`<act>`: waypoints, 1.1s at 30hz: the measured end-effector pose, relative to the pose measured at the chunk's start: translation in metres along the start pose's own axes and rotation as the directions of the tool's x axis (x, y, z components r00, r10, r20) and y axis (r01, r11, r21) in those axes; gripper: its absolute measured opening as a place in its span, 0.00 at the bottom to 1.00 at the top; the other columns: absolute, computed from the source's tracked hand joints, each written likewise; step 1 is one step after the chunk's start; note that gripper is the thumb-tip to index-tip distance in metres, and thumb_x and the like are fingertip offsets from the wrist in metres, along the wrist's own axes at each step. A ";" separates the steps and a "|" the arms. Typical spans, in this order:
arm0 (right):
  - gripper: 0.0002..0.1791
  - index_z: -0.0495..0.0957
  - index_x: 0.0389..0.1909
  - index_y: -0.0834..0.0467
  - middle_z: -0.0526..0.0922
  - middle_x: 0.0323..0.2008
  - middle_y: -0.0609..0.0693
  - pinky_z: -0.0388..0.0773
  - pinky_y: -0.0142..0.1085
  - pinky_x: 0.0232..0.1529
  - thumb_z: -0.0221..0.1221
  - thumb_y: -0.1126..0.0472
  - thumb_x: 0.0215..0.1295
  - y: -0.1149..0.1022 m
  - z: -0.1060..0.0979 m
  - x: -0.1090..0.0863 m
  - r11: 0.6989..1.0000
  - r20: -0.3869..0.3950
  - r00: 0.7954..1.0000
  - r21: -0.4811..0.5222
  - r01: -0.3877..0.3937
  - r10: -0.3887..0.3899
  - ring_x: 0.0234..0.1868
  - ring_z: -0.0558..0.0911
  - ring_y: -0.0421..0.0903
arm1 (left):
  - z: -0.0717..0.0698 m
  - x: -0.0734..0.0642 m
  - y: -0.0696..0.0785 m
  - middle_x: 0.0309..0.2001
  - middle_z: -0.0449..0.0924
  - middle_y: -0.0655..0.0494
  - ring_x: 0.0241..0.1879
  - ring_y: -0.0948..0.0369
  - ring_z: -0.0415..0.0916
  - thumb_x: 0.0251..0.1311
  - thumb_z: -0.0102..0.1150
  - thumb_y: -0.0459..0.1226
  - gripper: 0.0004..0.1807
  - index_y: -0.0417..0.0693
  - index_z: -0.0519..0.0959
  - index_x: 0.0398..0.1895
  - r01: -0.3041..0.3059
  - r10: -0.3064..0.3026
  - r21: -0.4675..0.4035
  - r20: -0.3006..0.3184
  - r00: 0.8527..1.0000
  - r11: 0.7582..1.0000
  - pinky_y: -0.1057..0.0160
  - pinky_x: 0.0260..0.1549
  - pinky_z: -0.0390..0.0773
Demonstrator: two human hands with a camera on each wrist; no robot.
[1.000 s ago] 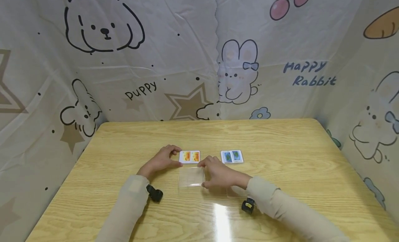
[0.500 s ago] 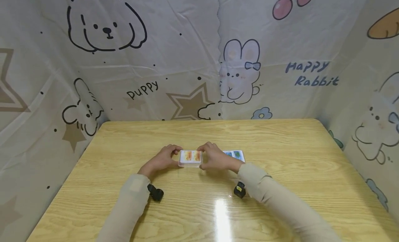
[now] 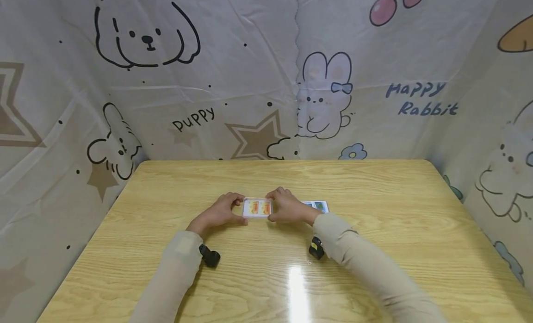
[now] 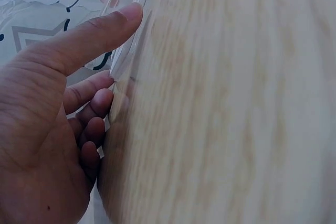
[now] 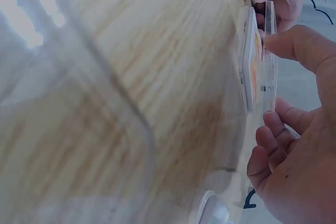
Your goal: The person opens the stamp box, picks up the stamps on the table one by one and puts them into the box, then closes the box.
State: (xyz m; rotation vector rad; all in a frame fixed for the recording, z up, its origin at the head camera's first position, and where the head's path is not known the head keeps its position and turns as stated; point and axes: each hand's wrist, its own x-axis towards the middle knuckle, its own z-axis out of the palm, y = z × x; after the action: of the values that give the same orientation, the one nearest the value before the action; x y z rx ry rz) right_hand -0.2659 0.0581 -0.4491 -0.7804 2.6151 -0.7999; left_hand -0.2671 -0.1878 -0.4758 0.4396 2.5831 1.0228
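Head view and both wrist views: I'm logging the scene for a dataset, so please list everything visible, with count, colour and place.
orange-printed card stack: one, white with orange pictures, mid-table between the two hands.
clear plastic lid: one, transparent, over the orange-printed card stack, held at both ends.
blue-and-green card stack: one, white with blue and green pictures, on the table to the right, partly hidden by the right hand.
wooden table: one, light yellow grain, fills the foreground.
cartoon-print curtain: pale, with puppy, rabbit and star drawings, around the table on three sides.
wrist cameras: two, black, one under each forearm.
left hand: grips the lid's left end.
right hand: grips its right end.
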 end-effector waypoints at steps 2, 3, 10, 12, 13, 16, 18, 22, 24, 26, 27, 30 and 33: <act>0.37 0.67 0.62 0.66 0.69 0.57 0.61 0.65 0.48 0.61 0.67 0.57 0.52 0.000 0.001 0.001 1.000 -0.001 1.000 0.000 0.002 -0.002 0.55 0.68 0.54 | 0.000 0.000 0.000 0.46 0.67 0.53 0.48 0.56 0.59 0.44 0.76 0.49 0.41 0.44 0.70 0.61 0.001 -0.001 -0.007 -0.001 1.000 1.000 0.57 0.50 0.62; 0.37 0.67 0.62 0.66 0.69 0.57 0.61 0.65 0.48 0.61 0.66 0.57 0.52 0.001 0.002 0.002 1.000 0.001 1.000 -0.001 0.001 -0.001 0.55 0.68 0.54 | 0.000 0.000 -0.001 0.46 0.67 0.53 0.48 0.56 0.59 0.45 0.76 0.49 0.41 0.43 0.70 0.61 0.000 0.000 -0.010 -0.002 1.000 1.000 0.57 0.50 0.62; 0.37 0.68 0.62 0.65 0.70 0.57 0.59 0.66 0.46 0.61 0.67 0.57 0.52 0.005 0.006 0.006 1.000 0.000 1.000 -0.016 -0.023 0.023 0.55 0.68 0.53 | 0.001 0.000 0.001 0.46 0.67 0.52 0.47 0.56 0.59 0.47 0.75 0.47 0.38 0.44 0.70 0.60 0.008 -0.008 -0.013 -0.006 1.000 1.000 0.58 0.50 0.62; 0.37 0.68 0.63 0.65 0.70 0.57 0.59 0.66 0.46 0.61 0.67 0.57 0.52 0.007 0.007 0.007 0.999 0.006 1.000 -0.019 -0.027 0.027 0.54 0.68 0.53 | 0.001 0.000 0.001 0.45 0.67 0.52 0.47 0.56 0.59 0.47 0.74 0.46 0.37 0.44 0.71 0.60 0.012 -0.013 -0.016 -0.008 1.000 1.000 0.58 0.49 0.62; 0.37 0.68 0.63 0.65 0.70 0.57 0.59 0.66 0.46 0.61 0.67 0.57 0.52 0.007 0.007 0.007 0.999 0.007 1.000 -0.022 -0.028 0.028 0.55 0.68 0.53 | 0.001 0.000 0.001 0.45 0.67 0.52 0.47 0.56 0.59 0.48 0.74 0.46 0.37 0.44 0.71 0.60 0.014 -0.015 -0.018 -0.009 1.000 1.000 0.58 0.49 0.62; 0.37 0.68 0.63 0.65 0.69 0.57 0.59 0.65 0.46 0.62 0.66 0.58 0.52 0.008 0.008 0.008 0.999 0.011 0.999 -0.021 -0.031 0.032 0.55 0.68 0.53 | 0.001 0.000 0.001 0.45 0.67 0.52 0.47 0.56 0.59 0.48 0.74 0.46 0.36 0.44 0.71 0.60 0.010 -0.010 -0.017 -0.013 1.000 1.000 0.58 0.49 0.62; 0.37 0.67 0.63 0.65 0.69 0.57 0.59 0.65 0.46 0.63 0.66 0.58 0.52 0.008 0.008 0.009 0.999 0.010 0.999 -0.015 -0.034 0.034 0.56 0.68 0.54 | 0.001 0.000 0.000 0.45 0.67 0.52 0.47 0.56 0.59 0.48 0.74 0.46 0.36 0.45 0.71 0.60 0.007 -0.007 -0.019 -0.014 1.000 1.000 0.58 0.48 0.62; 0.36 0.67 0.63 0.64 0.69 0.58 0.59 0.64 0.46 0.64 0.66 0.58 0.53 0.008 0.008 0.008 0.999 0.016 0.999 -0.012 -0.039 0.039 0.58 0.67 0.54 | 0.000 -0.001 0.000 0.45 0.68 0.52 0.47 0.56 0.59 0.49 0.74 0.46 0.36 0.45 0.71 0.60 -0.003 0.003 -0.023 -0.013 1.000 1.000 0.58 0.48 0.62; 0.36 0.67 0.63 0.64 0.68 0.58 0.58 0.64 0.46 0.64 0.66 0.58 0.54 0.007 0.007 0.008 0.999 0.018 0.999 -0.012 -0.040 0.040 0.58 0.67 0.54 | -0.001 -0.001 0.001 0.45 0.68 0.52 0.47 0.56 0.60 0.49 0.74 0.45 0.36 0.44 0.71 0.60 -0.003 0.003 -0.027 -0.012 1.000 1.000 0.58 0.48 0.62; 0.36 0.67 0.63 0.64 0.68 0.58 0.58 0.64 0.46 0.64 0.66 0.58 0.54 0.007 0.007 0.008 0.999 0.021 0.999 -0.013 -0.042 0.042 0.59 0.66 0.54 | -0.001 -0.001 0.001 0.45 0.68 0.52 0.47 0.56 0.60 0.49 0.74 0.45 0.36 0.44 0.71 0.60 -0.003 0.002 -0.029 -0.010 1.000 1.000 0.58 0.48 0.62; 0.36 0.67 0.64 0.64 0.68 0.58 0.58 0.64 0.46 0.64 0.66 0.58 0.54 0.007 0.007 0.008 0.999 0.023 0.999 -0.016 -0.043 0.043 0.59 0.66 0.54 | -0.001 -0.002 0.001 0.45 0.68 0.52 0.47 0.56 0.59 0.49 0.73 0.45 0.36 0.44 0.71 0.60 -0.002 0.002 -0.031 -0.008 1.000 1.000 0.58 0.48 0.62; 0.36 0.67 0.64 0.63 0.68 0.59 0.59 0.64 0.46 0.64 0.66 0.58 0.55 0.006 0.006 0.007 0.999 0.029 0.998 -0.013 -0.048 0.049 0.59 0.66 0.55 | -0.001 -0.001 0.001 0.45 0.68 0.52 0.47 0.56 0.59 0.49 0.73 0.45 0.36 0.43 0.71 0.60 -0.005 0.005 -0.031 -0.008 1.000 1.000 0.59 0.47 0.62; 0.35 0.67 0.64 0.63 0.68 0.59 0.58 0.65 0.47 0.63 0.66 0.58 0.55 0.005 0.005 0.007 0.999 0.031 0.998 -0.013 -0.053 0.053 0.58 0.67 0.54 | -0.001 -0.001 0.002 0.44 0.68 0.52 0.46 0.56 0.59 0.50 0.73 0.44 0.35 0.43 0.71 0.60 -0.006 0.005 -0.031 -0.011 1.000 1.000 0.59 0.46 0.62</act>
State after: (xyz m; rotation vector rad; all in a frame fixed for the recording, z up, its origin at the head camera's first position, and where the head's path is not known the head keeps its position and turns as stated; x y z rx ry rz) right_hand -0.2719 0.0553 -0.4572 -0.7178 2.6035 -0.7513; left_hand -0.2659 -0.1876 -0.4735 0.4347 2.5735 1.0687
